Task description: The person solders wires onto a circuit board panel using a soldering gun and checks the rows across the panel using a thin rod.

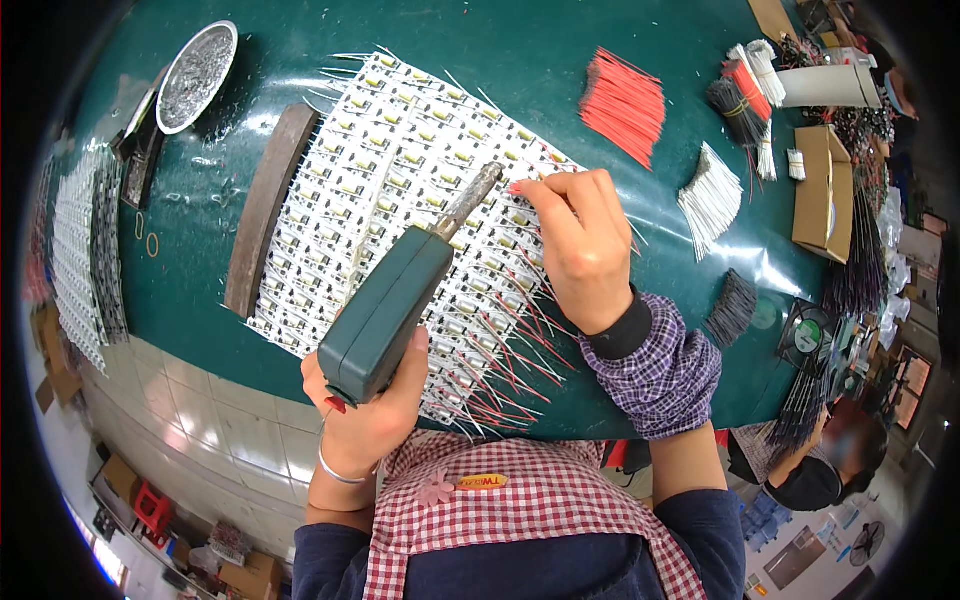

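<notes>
My left hand point(372, 428) is wrapped round the dark green body of a soldering gun point(388, 305), its metal tip pointing away over a panel of small white circuit boards point(325, 200). Just right of that tip, my right hand point(583, 250) is closed in a pinch above the panel. What it pinches is too small to make out. Rows of yellow and black components cover the boards. Red and white wires point(505, 370) stick out from the panel's near right part. A dark flat bar point(268, 215) lies along its left edge.
On the green table point(480, 30) lie bundles of red wires point(622, 105), white wires point(710, 200) and black wires point(732, 305). A metal bowl point(230, 60) stands far left; more board panels point(75, 250) are at the left. A cardboard box point(822, 195) sits right. Another person point(820, 460) is at lower right.
</notes>
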Motion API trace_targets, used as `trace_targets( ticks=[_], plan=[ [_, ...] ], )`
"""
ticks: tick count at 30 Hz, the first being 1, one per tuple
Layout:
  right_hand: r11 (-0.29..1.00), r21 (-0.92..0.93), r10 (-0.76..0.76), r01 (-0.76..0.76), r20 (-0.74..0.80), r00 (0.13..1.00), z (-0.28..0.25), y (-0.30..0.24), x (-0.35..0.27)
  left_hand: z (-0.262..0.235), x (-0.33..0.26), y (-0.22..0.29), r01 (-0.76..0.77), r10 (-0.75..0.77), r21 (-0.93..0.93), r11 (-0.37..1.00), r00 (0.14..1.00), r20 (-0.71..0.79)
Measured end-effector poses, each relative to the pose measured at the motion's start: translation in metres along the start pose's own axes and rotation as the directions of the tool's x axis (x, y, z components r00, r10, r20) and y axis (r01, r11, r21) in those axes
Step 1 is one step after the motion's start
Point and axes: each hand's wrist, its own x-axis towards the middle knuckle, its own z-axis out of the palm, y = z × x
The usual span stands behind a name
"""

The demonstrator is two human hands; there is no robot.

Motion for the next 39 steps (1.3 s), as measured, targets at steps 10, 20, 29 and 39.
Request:
trace_targets(
  ticks=[10, 20, 29, 39],
  plan=[
    [0.998, -0.047, 0.031, -0.029, 0.036, 0.999, 0.0019, -0.0049, -0.0037, 0.0056, 0.0049, -0.0001, -0.007, 0.01, -0.107, 0.994, 1.0, 0.027],
    [0.998, -0.063, -0.004, 0.008, 0.066, 0.998, 0.0025, -0.0023, -0.0044, 0.0077, 0.0044, -0.0026, 0.062, -0.056, -0.103, 0.993, 0.997, 0.061],
    [0.997, -0.075, -0.011, 0.016, 0.063, 0.998, 0.004, -0.0024, -0.0041, 0.0058, 0.005, -0.0039, -0.011, 0.012, -0.023, 1.0, 0.998, 0.061],
    [0.997, -0.075, -0.007, 0.011, 0.062, 0.998, 0.0053, -0.0034, -0.0042, 0.004, -0.0046, -0.0029, -0.017, 0.014, -0.061, 0.998, 0.999, -0.045]
  ],
)
